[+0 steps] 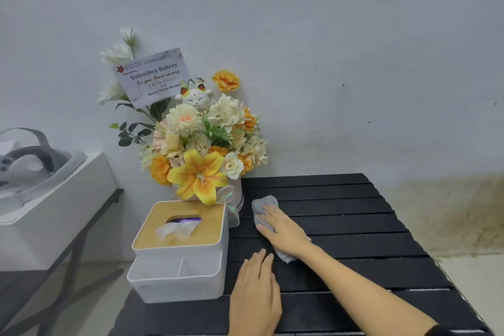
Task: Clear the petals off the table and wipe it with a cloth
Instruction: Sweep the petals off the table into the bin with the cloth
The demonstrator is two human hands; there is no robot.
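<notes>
Black slatted table (341,226) against grey wall. Card (152,76) at 11 o'clock reads "Velvetboy Bakery / On your Grand opening", above flowers (204,144) and tissue box (180,248). Right hand (283,229) flat, fingers together pressing grey cloth (261,206) beside flowers. Left hand (256,294) flat, fingers together, on table at 6. Slats bare toward 3 o'clock edge

A grey cloth (266,214) is pressed flat against the black slatted table (354,226) by the right hand (283,229), palm down with the fingers spread over it. The left hand (255,294) is laid flat on the slats nearer the front edge, just beside a white tissue box (178,254) with a wooden lid. Behind the box, a flower arrangement (201,144) is set against the wall, topped by a cat figurine (195,98) and a printed card (152,76).
</notes>
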